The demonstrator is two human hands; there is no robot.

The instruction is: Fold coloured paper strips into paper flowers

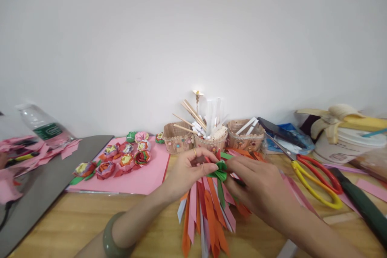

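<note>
Both my hands meet over the middle of the table around a green folded paper piece (221, 171). My left hand (189, 171) pinches its left side between thumb and fingers. From the right, my right hand (256, 179) closes its fingers on the same piece, and its fingertips are partly hidden. Below and behind hang several long paper strips (208, 217) in orange, pink, red, white and green; whether they join the green piece I cannot tell. To the left, several folded paper flowers (126, 160) lie on a pink sheet (151, 181).
Behind my hands stand decorated baskets (178, 139) with sticks and white rolls. Red-and-yellow scissors (317, 181) and a dark green-handled tool (363, 203) lie right. A peeled banana (353, 119) rests on a white-lidded tub (356, 139). Far left, a plastic bottle (45, 127) leans beside pink paper scraps (36, 157).
</note>
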